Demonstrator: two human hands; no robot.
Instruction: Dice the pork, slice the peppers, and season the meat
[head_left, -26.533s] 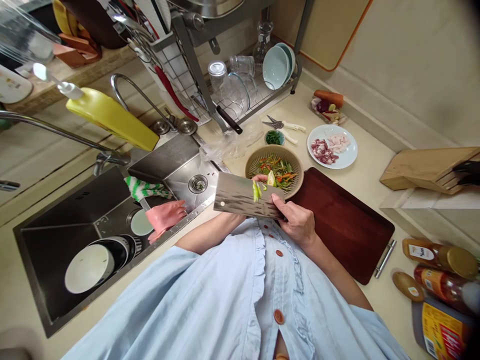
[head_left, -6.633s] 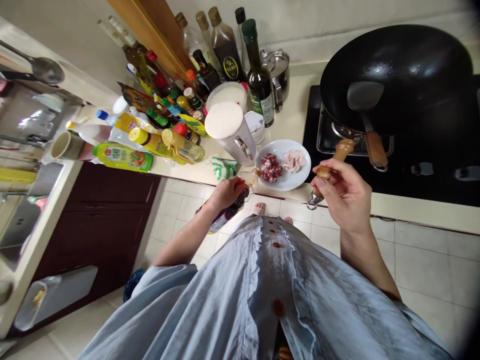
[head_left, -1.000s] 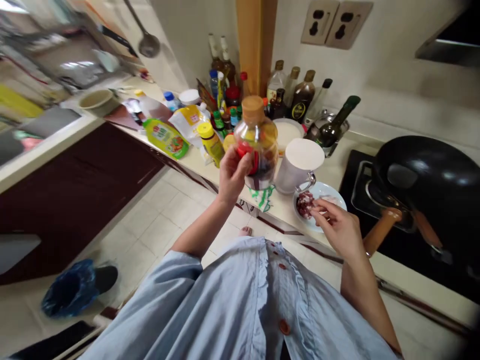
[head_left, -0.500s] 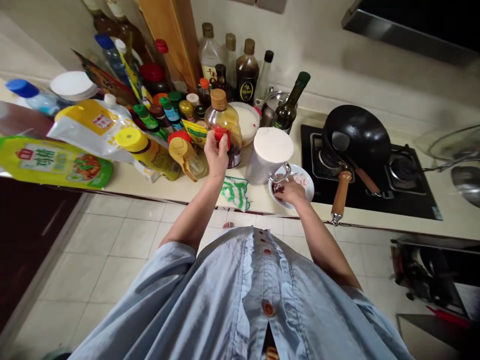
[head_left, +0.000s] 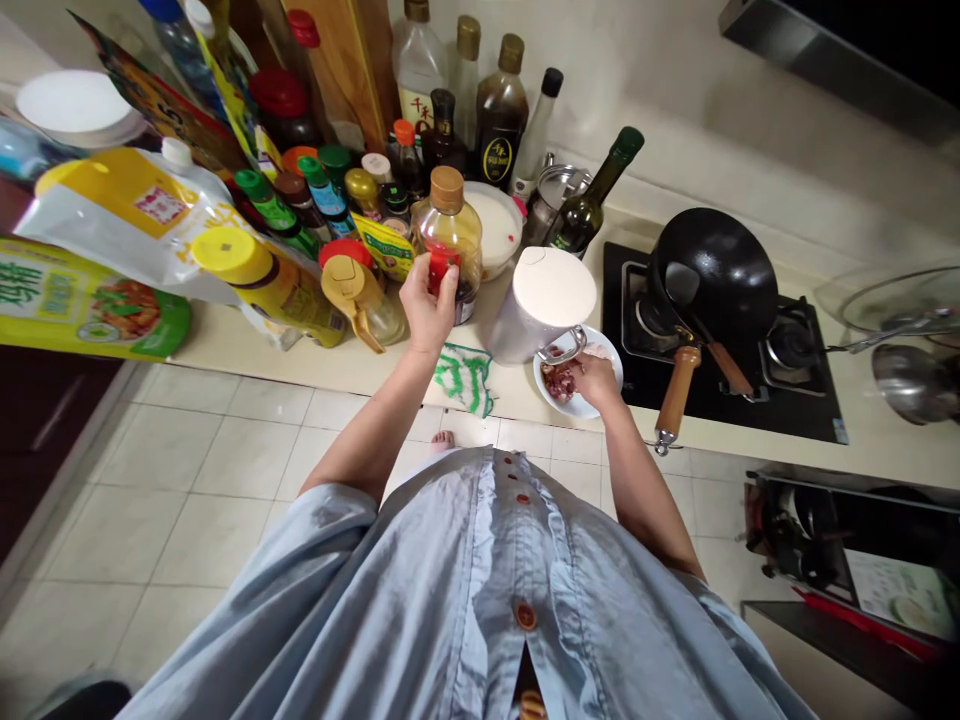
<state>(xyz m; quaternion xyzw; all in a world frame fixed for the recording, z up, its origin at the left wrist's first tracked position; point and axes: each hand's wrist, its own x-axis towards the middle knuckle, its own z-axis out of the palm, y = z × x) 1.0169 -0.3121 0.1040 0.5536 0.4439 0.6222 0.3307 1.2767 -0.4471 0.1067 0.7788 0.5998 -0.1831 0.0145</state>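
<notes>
My left hand (head_left: 431, 305) is raised over the counter, its thumb and fingers pinched on a small red thing (head_left: 442, 265); its exact kind is unclear. Right behind it stands a brown-capped bottle (head_left: 448, 228) with dark contents low inside. My right hand (head_left: 594, 380) is down in a white bowl (head_left: 612, 398), fingers closed at the dark red meat pieces (head_left: 556, 384); the fingertips are partly hidden. Paler pieces lie at the bowl's far side. A grey pitcher with a white lid (head_left: 553, 287) stands against the bowl, its handle overhanging the rim.
A green-and-white cloth (head_left: 463, 378) lies at the counter edge between my arms. Seasoning bottles and bags crowd the left, including a yellow-capped bottle (head_left: 262, 280). A dark green bottle (head_left: 592, 205) stands behind the pitcher. On the right, a black wok (head_left: 720, 265) sits on the stove (head_left: 795, 405).
My right hand has shifted within the bowl, and more of the dark red meat shows. The left hand keeps its pinch on the red thing. The view has shifted slightly.
</notes>
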